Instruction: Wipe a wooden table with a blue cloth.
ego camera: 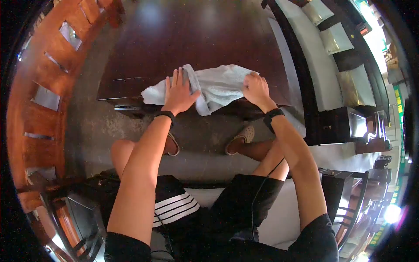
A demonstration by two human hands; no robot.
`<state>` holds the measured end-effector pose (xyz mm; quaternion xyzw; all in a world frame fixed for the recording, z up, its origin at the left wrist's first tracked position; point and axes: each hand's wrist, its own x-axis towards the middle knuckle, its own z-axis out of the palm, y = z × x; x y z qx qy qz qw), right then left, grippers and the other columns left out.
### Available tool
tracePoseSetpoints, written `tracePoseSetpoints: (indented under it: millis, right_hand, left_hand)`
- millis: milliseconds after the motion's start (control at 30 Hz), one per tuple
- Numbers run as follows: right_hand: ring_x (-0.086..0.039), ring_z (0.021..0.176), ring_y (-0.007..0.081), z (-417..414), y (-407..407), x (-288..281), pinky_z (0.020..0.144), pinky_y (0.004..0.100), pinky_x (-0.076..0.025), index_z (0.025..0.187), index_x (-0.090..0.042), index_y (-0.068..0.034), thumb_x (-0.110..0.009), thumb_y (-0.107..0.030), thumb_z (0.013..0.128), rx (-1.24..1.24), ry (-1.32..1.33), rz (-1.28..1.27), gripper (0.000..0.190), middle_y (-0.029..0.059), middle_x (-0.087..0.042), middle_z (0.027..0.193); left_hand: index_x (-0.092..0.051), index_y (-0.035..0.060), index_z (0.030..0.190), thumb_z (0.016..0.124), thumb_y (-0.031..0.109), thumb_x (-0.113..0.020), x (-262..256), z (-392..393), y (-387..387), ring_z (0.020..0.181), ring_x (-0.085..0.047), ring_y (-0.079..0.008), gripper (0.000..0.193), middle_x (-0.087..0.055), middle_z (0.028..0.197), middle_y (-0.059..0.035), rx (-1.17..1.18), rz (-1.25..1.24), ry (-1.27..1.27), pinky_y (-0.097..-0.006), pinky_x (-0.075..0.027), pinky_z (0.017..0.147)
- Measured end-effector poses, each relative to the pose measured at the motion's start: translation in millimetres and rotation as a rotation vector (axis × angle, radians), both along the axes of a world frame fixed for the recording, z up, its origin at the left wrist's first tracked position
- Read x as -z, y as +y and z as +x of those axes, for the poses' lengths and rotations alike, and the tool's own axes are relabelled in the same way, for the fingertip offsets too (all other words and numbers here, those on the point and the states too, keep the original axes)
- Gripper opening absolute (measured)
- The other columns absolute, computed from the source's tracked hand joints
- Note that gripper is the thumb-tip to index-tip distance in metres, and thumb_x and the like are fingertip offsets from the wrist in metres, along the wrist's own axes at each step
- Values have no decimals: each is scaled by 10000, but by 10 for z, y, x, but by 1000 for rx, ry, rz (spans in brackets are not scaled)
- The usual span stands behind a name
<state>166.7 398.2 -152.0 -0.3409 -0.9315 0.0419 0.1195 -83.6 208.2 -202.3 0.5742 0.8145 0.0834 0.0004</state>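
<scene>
A white cloth (pixel 219 85) lies bunched and folded along the near edge of a dark wooden table (pixel 196 42). My left hand (pixel 179 93) rests flat on the cloth's left part, its fingers apart and the thumb towards a raised fold. At the cloth's right end, my right hand (pixel 256 87) has its fingers curled in on the cloth's edge. Each wrist wears a black band.
A dark wooden sofa with a pale seat cushion (pixel 316 62) and several pillows (pixel 356 85) stands at the right. At the left is a long reddish-brown wooden piece (pixel 49 75). My feet in clogs (pixel 242 139) are on the floor below the table edge.
</scene>
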Motion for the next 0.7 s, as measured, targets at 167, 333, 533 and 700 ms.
tracePoseSetpoints:
  millis: [167, 333, 533, 700]
  right_hand:
    - [-443, 1392, 434, -520, -19, 460, 1126, 600, -339, 1360, -580, -60, -623, -434, 885, 87, 150, 109, 607, 251, -480, 1501]
    - [-194, 1545, 428, -1067, -238, 488, 1216, 655, -140, 1557, -391, -83, -551, -534, 917, 278, 63, -6, 800, 243, -254, 1663]
    - [-197, 1545, 431, -1219, -167, 518, 1220, 664, -114, 1557, -393, -76, -542, -529, 906, 259, 87, -43, 807, 239, -257, 1664]
    - [-219, 1538, 432, -1288, -167, 588, 1214, 677, -116, 1552, -406, -82, -500, -546, 903, 253, 93, 19, 803, 243, -277, 1655]
  left_hand:
    - [-489, -26, 1484, 937, 634, -523, 48, -44, 64, 1579, -131, -378, 857, -196, 1686, -234, 19, 116, 52, -591, -112, 1246]
    - [-444, -16, 1518, 932, 615, -524, -61, -238, 236, 1556, -186, -422, 865, -233, 1667, -262, 38, 63, 104, -631, -167, 1221]
    - [-404, -48, 1527, 904, 571, -553, -57, -176, 300, 1555, -208, -397, 891, -248, 1667, -245, 25, 128, 46, -608, -182, 1230]
    - [-408, -68, 1514, 883, 499, -589, -12, -179, 252, 1540, -258, -378, 868, -298, 1651, -226, 7, 160, -16, -538, -235, 1240]
